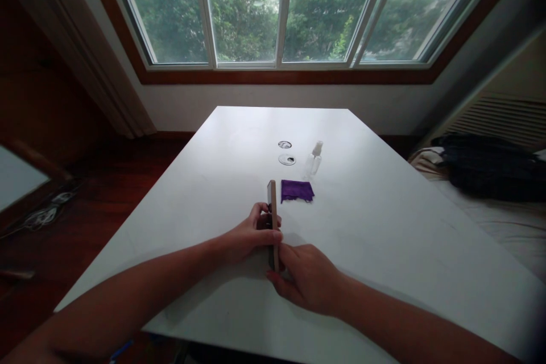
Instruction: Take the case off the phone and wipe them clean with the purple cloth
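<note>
A slim phone stands on its long edge on the white table, seen edge-on. My left hand grips it from the left, fingers wrapped over its middle. My right hand pinches its near end from the right. Just beyond the phone lies a folded purple cloth. A small clear spray bottle stands behind the cloth.
Two round cable holes sit in the table past the bottle. A wide window runs along the far wall. A bed with a dark bag is at the right. Cables lie on the wooden floor at the left.
</note>
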A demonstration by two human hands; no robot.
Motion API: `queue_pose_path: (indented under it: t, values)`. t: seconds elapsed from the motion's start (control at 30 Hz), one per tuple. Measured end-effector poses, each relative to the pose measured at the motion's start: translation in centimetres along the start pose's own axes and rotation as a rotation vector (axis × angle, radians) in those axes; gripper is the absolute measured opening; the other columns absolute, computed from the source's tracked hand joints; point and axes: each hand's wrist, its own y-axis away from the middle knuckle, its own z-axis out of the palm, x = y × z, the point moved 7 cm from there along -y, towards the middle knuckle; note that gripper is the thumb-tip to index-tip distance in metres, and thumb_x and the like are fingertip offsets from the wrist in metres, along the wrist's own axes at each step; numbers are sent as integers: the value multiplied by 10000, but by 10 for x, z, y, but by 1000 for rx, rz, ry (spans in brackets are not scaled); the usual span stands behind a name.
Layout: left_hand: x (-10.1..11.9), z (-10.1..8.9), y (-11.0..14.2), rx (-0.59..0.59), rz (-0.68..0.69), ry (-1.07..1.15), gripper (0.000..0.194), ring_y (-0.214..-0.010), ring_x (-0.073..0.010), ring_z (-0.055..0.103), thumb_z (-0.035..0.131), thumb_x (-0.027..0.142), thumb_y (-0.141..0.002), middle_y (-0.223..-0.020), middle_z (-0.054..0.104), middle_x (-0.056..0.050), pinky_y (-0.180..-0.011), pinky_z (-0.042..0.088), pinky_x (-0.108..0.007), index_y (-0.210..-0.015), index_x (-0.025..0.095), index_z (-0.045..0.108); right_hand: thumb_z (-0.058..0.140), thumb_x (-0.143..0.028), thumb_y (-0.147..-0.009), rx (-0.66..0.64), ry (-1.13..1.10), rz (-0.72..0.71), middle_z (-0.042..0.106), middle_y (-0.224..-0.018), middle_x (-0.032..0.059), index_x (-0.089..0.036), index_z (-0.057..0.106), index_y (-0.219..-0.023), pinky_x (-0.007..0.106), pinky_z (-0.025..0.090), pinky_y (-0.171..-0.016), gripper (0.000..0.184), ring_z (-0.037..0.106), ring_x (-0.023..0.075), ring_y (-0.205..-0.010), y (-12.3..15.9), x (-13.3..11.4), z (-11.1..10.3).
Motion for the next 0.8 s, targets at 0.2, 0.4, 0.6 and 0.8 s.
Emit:
queue_pose_path:
  t: [0.2,0.4,0.6,0.8]
  values:
    - [-1,3,1,8,-11,66,625,-800,-91,571,893,261,-666,-1033,554,11,-675,435,-231,-1018,234,377,446,-333,-971,21,12,-51,664,-770,55,-206,458,-940,299,374,-549,131,582,181,-598,-1,0,0]
    - [-2,6,3,-39,-63,54,625,-845,-108,581,897,274,-667,-1026,557,5,-715,446,-249,-1036,229,393,441,-348,-972,23,26,-130,636,-725,35,-198,449,-958,297,371,-514,150,548,173,-540,1,-4,4]
    - [-4,7,5,-51,-113,88,595,-882,-149,630,878,273,-692,-1103,598,-37,-753,500,-297,-1074,224,425,488,-534,-985,102,72,-156,669,-763,31,-211,485,-917,302,373,-525,330,597,179,-566,2,-7,-3]
    - [-5,1,1,32,-136,261,405,-915,-242,695,783,338,-779,-1068,686,-95,-752,550,-373,-1043,190,514,637,-566,-910,89,222,22,721,-860,33,-204,557,-932,312,389,-572,372,677,210,-672,-2,13,-3]
